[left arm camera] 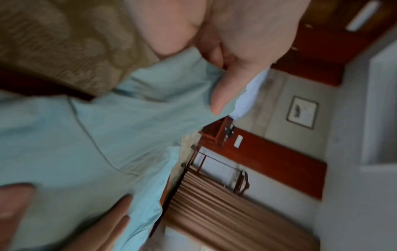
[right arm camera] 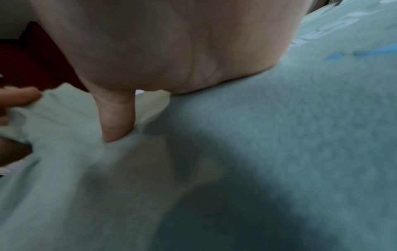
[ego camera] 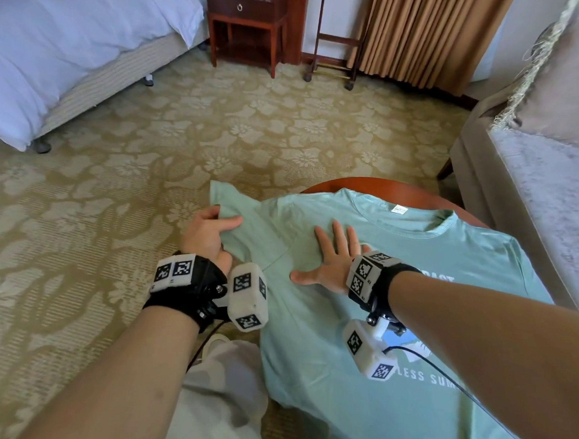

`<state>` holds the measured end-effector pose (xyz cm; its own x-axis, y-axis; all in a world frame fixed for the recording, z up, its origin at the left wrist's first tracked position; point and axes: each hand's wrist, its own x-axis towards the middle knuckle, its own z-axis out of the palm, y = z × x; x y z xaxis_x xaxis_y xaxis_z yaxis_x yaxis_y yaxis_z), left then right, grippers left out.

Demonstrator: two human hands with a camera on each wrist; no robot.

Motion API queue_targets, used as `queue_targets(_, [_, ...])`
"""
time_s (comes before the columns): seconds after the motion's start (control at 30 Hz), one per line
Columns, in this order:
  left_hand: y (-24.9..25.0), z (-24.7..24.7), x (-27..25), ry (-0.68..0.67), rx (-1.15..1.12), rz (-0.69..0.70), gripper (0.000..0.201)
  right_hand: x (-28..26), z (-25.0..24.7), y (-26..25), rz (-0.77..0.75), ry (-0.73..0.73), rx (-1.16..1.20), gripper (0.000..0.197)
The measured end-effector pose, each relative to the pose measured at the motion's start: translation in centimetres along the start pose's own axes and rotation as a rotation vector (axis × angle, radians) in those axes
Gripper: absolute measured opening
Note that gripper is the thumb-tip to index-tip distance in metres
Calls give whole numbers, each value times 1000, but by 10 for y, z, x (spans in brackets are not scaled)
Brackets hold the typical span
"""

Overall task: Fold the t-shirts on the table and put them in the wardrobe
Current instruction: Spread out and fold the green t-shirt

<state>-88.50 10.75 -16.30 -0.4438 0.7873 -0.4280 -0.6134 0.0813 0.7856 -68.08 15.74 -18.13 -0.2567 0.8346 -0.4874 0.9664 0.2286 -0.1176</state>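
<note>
Fingers (ego camera: 229,222) of the left hand (ego camera: 206,238) curl round the sleeve (ego camera: 234,208) of a mint-green t-shirt (ego camera: 324,325), pinching its hem, while the right hand (ego camera: 330,260) lies flat on the shirt's chest with fingers straight and spread, thumb out to the side. That t-shirt is spread front-up over a round wooden bench (ego camera: 394,188), its neck away from the person and its lower part hanging off the near edge; white lettering (partly hidden by the right forearm) runs across the front.

From the head view alone come the patterned carpet (ego camera: 176,141), the bed (ego camera: 54,47), a dark wooden nightstand (ego camera: 247,23) and tan curtains (ego camera: 432,27). Only the left wrist view shows the thumb (left arm camera: 225,91) laid on the upper face of the sleeve cloth, plus a framed picture (left arm camera: 303,112) on the wall. Closest of all, the right wrist view shows the palm (right arm camera: 171,51) touching the fabric.
</note>
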Motion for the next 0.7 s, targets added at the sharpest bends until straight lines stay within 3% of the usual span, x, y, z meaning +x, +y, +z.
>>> queue_targets(0.13, [1, 26, -16, -27, 254, 221, 35, -2, 1, 1, -5, 11, 10, 117])
queue_targets(0.27, [-6, 50, -33, -287, 685, 406, 32, 2, -9, 4, 1, 28, 188, 107])
queue_targets(0.37, [-15, 67, -38, -516, 933, 328, 36, 4, -28, 18, 53, 151, 439, 83])
queue_targets(0.43, [-22, 76, -38, -584, 932, 235, 41, -1, -42, 40, 187, 275, 668, 61])
queue_targets(0.53, [-28, 93, -35, -533, 898, 273, 30, -12, -63, 82, 346, 339, 673, 48])
queue_targets(0.63, [-38, 112, -23, -401, 933, 328, 13, -18, -73, 120, 474, 333, 573, 56])
queue_targets(0.7, [-46, 127, -12, -356, 1010, 346, 12, -21, -75, 139, 532, 351, 512, 58])
